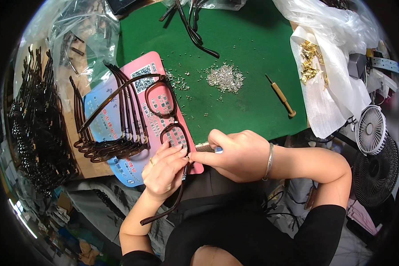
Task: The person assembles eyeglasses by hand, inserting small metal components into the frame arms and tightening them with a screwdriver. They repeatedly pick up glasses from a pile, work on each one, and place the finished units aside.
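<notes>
My left hand (164, 170), with a ring on one finger, grips a dark brown eyeglass frame (175, 119) by its near corner. One temple arm of the frame stretches up and left over the cards; the other (175, 205) hangs toward my lap. My right hand (244, 153), with a bangle at the wrist, is closed, and its fingertips meet the left ones at the near hinge. A small blue-and-white piece (218, 150) shows within the right fist; what it belongs to is hidden. Beneath the frame lie a pink card (151, 60) and a blue card (97, 104).
Tiny silver screws (226, 79) are heaped on the green mat (257, 48), near a yellow-handled screwdriver (280, 96). Gold-coloured parts (311, 62) lie on white wrapping (317, 111). Folded frames (106, 150) and dark temple arms (40, 133) are piled left; a fan (370, 129) stands right.
</notes>
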`<state>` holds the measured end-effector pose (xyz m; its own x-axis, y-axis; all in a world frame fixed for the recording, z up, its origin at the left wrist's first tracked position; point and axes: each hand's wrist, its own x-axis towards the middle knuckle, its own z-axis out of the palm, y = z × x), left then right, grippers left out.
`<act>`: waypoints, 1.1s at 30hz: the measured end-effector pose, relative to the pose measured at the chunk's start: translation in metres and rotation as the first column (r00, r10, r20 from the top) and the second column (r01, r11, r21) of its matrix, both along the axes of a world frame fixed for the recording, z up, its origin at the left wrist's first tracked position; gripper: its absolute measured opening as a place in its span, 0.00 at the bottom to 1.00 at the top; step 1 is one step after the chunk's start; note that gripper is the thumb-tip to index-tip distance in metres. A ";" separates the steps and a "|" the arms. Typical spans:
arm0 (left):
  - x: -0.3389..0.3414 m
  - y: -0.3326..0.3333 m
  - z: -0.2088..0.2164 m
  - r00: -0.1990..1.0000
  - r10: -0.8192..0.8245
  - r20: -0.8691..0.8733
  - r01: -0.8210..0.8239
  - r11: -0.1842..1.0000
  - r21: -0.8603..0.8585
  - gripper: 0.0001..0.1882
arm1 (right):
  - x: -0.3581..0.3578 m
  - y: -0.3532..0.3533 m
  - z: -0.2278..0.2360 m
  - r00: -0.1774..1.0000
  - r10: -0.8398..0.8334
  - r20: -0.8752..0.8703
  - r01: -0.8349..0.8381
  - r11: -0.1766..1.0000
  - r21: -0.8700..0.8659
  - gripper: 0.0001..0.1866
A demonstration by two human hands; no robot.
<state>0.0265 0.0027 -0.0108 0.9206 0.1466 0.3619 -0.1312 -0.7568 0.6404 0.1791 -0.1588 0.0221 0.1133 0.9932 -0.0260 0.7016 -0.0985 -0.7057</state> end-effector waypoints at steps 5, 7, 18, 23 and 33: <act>-0.001 -0.001 -0.005 0.999 0.000 0.040 0.000 1.000 0.004 0.09 | 0.000 0.006 -0.006 0.993 0.066 0.103 -0.064 0.998 -0.024 0.20; -0.002 -0.001 -0.005 0.999 0.003 0.045 -0.004 1.000 0.016 0.09 | 0.001 0.009 -0.007 0.992 0.067 0.103 -0.066 0.998 -0.019 0.20; 0.003 -0.004 -0.006 0.997 -0.003 0.082 0.005 1.000 -0.031 0.09 | -0.002 0.000 -0.005 0.966 0.069 0.248 -0.083 0.995 0.049 0.23; 0.002 0.002 0.038 0.992 -0.105 0.072 0.118 0.971 -0.209 0.13 | 0.024 -0.026 0.018 0.913 -0.212 0.349 0.194 0.977 0.086 0.24; -0.110 0.067 0.179 0.832 0.120 -0.542 -0.543 0.379 -0.750 0.07 | 0.039 -0.029 -0.008 0.747 -0.478 0.462 0.406 0.878 0.253 0.24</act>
<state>-0.0831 0.0693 0.1683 0.7280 0.4981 -0.4712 0.3755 0.2853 0.8818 0.2184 -0.1876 0.0140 0.5018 0.8180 0.2811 0.8555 -0.4214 -0.3008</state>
